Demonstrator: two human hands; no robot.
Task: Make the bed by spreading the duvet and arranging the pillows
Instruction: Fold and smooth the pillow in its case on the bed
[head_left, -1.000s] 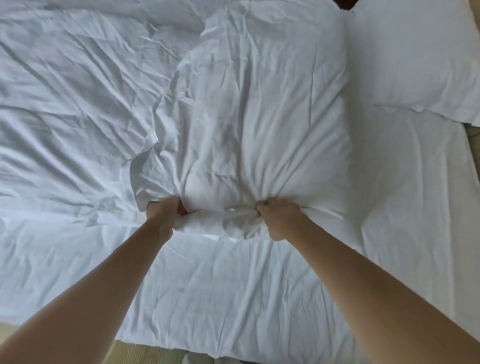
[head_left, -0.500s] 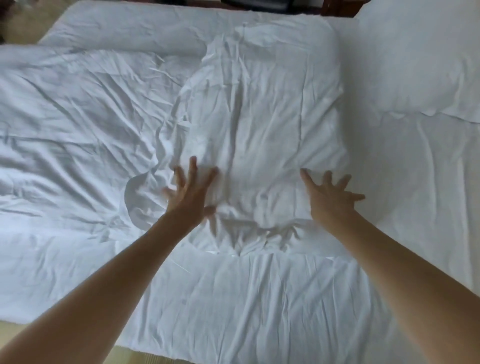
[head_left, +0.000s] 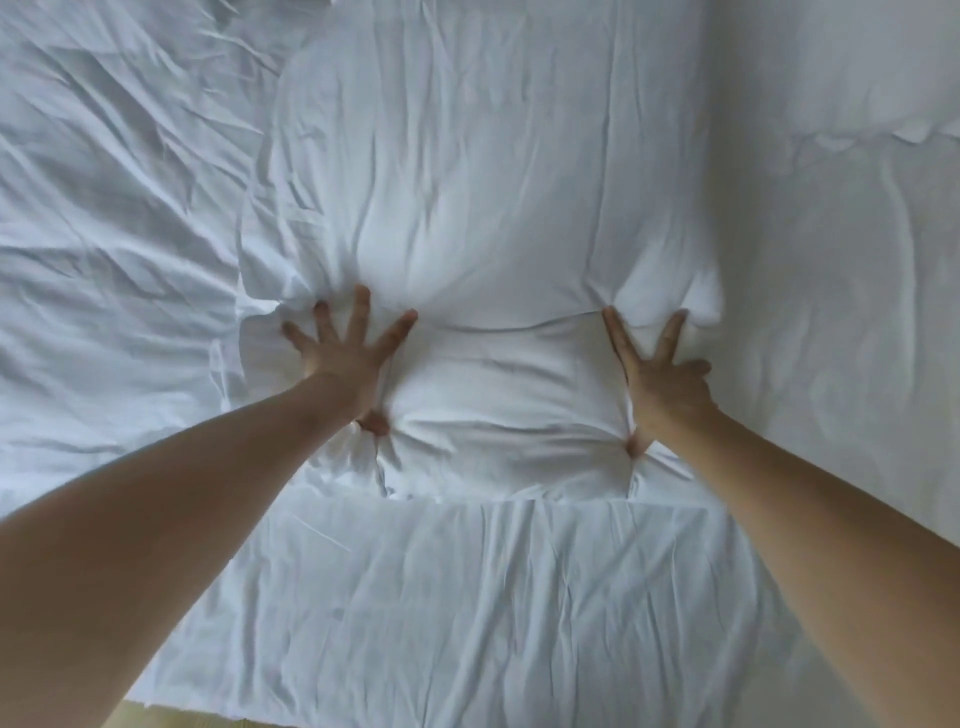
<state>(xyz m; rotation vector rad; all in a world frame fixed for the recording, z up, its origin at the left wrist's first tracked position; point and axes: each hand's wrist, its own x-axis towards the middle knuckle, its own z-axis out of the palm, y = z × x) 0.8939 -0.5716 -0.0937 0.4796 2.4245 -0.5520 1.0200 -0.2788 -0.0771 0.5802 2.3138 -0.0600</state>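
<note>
A white pillow (head_left: 478, 218) lies flat in the middle of the bed, on the white sheet (head_left: 493, 613), its near edge toward the person. Both bare hands press down on its near end. The left hand (head_left: 345, 356) lies palm down near the pillow's near left corner, fingers straight and spread wide, thumb tip sunk into the fabric; it grasps nothing. The right hand (head_left: 662, 371) lies palm down near the near right corner, fingers likewise spread and straight, thumb dug into the cover; it holds nothing. The filling bulges between the 2 hands, with a crease running across the pillow from one hand to the other. To the left of the pillow lies crumpled white bedding (head_left: 109, 208), probably the duvet, though white on white leaves its edges unclear. A second pillow (head_left: 857, 57) occupies the upper right, partly out of frame, just beside the first. A strip of pale floor (head_left: 171, 719) shows at the bottom edge.
</note>
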